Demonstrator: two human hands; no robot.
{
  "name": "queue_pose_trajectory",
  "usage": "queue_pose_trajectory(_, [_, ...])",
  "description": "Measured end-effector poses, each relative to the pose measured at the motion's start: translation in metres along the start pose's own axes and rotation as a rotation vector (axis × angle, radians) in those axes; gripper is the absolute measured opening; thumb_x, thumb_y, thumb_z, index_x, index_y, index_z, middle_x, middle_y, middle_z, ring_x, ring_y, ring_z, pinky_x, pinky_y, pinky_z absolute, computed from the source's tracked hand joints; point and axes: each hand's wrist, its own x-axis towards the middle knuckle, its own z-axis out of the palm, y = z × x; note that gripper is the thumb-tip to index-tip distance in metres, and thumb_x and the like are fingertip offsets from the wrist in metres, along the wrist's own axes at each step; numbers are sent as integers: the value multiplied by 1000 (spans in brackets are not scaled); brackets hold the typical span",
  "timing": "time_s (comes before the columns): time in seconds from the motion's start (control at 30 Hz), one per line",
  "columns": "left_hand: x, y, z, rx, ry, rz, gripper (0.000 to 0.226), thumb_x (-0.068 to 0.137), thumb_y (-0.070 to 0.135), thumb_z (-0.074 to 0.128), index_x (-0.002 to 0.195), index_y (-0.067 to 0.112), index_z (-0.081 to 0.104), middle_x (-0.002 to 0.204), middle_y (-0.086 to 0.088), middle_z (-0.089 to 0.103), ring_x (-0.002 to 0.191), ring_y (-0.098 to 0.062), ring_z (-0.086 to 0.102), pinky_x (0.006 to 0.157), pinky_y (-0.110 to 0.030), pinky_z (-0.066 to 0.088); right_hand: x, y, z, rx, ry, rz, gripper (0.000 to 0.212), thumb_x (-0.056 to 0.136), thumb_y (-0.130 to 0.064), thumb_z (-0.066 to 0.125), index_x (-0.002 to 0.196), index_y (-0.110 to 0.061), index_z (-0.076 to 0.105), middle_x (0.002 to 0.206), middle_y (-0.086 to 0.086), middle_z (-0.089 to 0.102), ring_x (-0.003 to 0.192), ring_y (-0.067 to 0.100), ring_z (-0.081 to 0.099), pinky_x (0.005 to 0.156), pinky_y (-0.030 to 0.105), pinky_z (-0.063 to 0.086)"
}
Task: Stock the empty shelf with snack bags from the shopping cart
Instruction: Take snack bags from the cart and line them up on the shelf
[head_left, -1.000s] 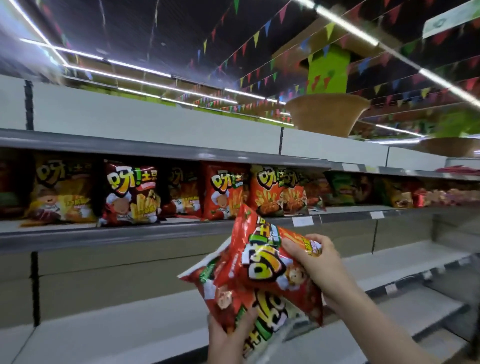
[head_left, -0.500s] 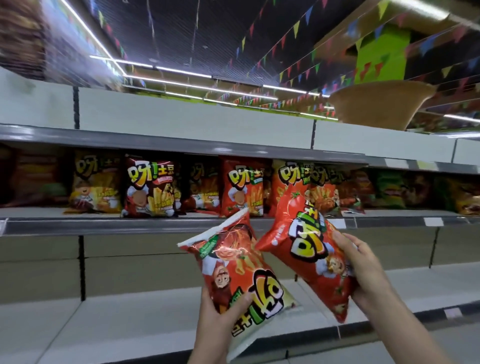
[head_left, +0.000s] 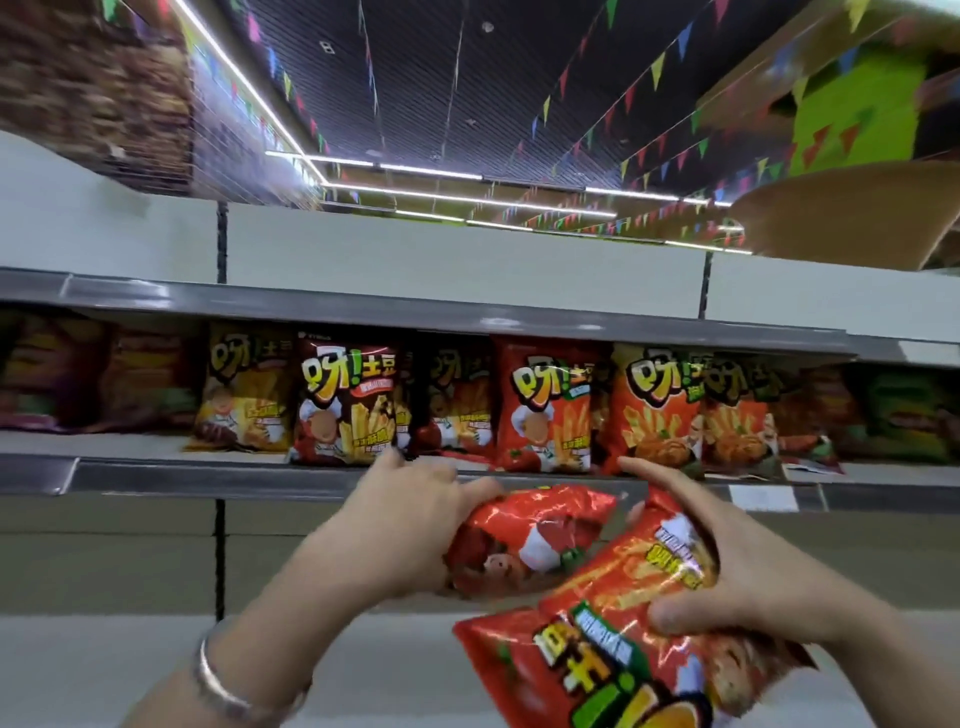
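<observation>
My left hand (head_left: 410, 525) grips a red snack bag (head_left: 524, 545), held just below the front lip of the stocked shelf (head_left: 208, 475). My right hand (head_left: 737, 566) grips a second, larger-looking red snack bag (head_left: 613, 670) low at the right, its printed face toward me. The two bags overlap between my hands. A row of snack bags (head_left: 545, 405) in yellow, dark red, red and orange stands upright on that shelf straight ahead. The shopping cart is out of view.
Under my hands runs a bare white lower shelf (head_left: 130, 665) with a grey back panel. A white header board (head_left: 457, 260) tops the shelving. Price-tag holders (head_left: 761, 498) sit on the shelf lip at right. Ceiling lights and bunting hang overhead.
The view has swung left and up. My left hand has risen with its bag toward the stocked shelf's edge, turned over it. My right hand's bag has dropped lower and tilted.
</observation>
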Motion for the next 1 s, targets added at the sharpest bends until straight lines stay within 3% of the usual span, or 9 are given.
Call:
queue_pose_trajectory(0.17, [33, -12, -51, 481, 89, 63, 46, 99, 29, 47, 144, 35, 37, 128, -7, 54, 122, -29, 47, 113, -48, 18, 41, 4, 18, 71, -75, -51, 112, 50, -50, 93, 138, -65, 28, 140, -10, 49, 109, 15, 68, 95, 36, 54])
queue_pose_trajectory(0.37, [74, -10, -76, 716, 68, 140, 33, 104, 31, 41, 134, 33, 53, 128, -2, 54, 122, -24, 45, 107, -41, 22, 74, 14, 25, 286, -67, -23, 102, 51, -38, 92, 136, -45, 37, 121, -5, 62, 96, 14, 73, 76, 22, 57])
queue_pose_trajectory(0.53, [105, -2, -70, 788, -41, 169, 36, 104, 33, 38, 138, 33, 51, 140, -1, 46, 130, -22, 39, 107, -38, 23, 97, 36, 31, 454, -85, 59, 121, 21, -47, 100, 129, -39, 46, 120, 9, 64, 96, 29, 73, 76, 35, 59])
queue_pose_trajectory(0.63, [122, 8, -65, 860, -122, 132, 46, 103, 42, 35, 147, 30, 40, 159, -6, 26, 146, -24, 21, 121, -49, 5, 108, 46, 30, 506, -73, 74, 118, 19, -45, 101, 124, -44, 48, 122, 12, 61, 95, 32, 73, 81, 42, 59])
queue_pose_trajectory(0.7, [130, 10, -58, 878, -120, 108, 46, 103, 41, 37, 148, 28, 41, 162, -7, 21, 149, -26, 15, 119, -57, -10, 114, 50, 31, 528, -81, 86, 115, 21, -43, 101, 123, -45, 48, 124, 14, 59, 95, 34, 73, 85, 45, 58])
queue_pose_trajectory(0.87, [134, 6, -40, 798, 58, 99, 27, 99, 28, 50, 123, 20, 62, 130, -6, 54, 140, -31, 24, 108, -65, -23, 125, 53, 34, 655, -27, 117, 82, 53, -17, 96, 117, -38, 49, 108, 18, 70, 89, 38, 73, 72, 41, 59])
queue_pose_trajectory(1.0, [135, -6, -16, 748, 247, 109, 19, 96, 22, 54, 110, 18, 66, 117, -6, 59, 138, -33, 27, 108, -68, -19, 136, 57, 40, 662, 22, 127, 105, 37, -24, 100, 126, -36, 45, 109, 19, 71, 89, 38, 73, 78, 44, 59])
